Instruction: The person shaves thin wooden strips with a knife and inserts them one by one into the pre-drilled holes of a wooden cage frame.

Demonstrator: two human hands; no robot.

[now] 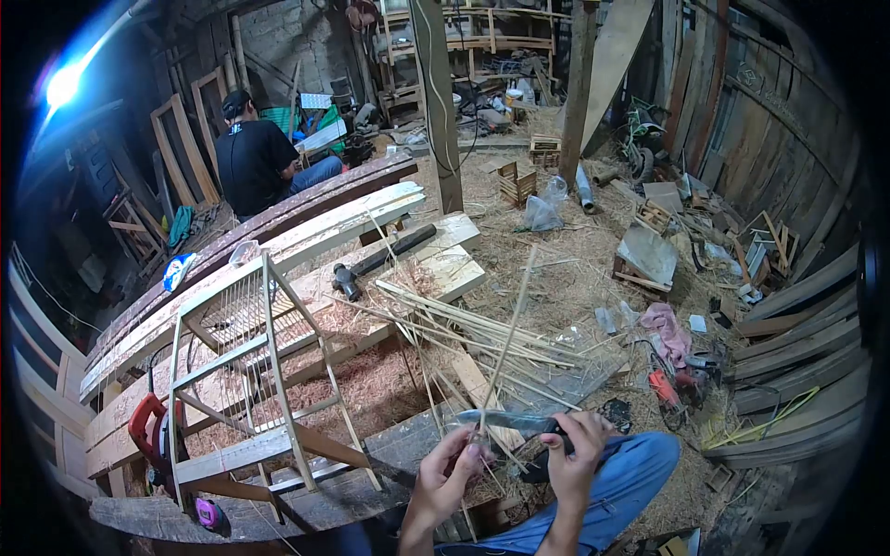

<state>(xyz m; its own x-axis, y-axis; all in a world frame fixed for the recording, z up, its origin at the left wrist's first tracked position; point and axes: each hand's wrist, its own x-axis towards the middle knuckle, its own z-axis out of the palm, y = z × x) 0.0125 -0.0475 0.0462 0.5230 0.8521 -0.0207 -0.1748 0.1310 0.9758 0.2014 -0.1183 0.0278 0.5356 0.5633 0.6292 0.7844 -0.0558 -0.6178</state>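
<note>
Left hand (450, 471): fingers closed around the lower part of a thin pale strip (507, 338), which stands nearly upright, leaning slightly to the right as seen from here.
Right hand (577, 447): fingers clenched on the grip of a knife (508, 422).
Blade: directed toward the left hand, crossing the strip just above those fingers; whether it touches the wood, I cannot tell.
Loose strips (491, 324): spread beyond the hands, partly overlapping the plank desk (461, 271).
Hammer (385, 259): lying on the desk among shavings (422, 276).
Slatted frame (269, 352): standing left of the hands, with a red-handled tool (148, 428) beside it and a pink tape measure (209, 512) near its foot.
Co-worker (255, 157): a person in a dark shirt, seated beyond the planks, back partly turned to us.
</note>
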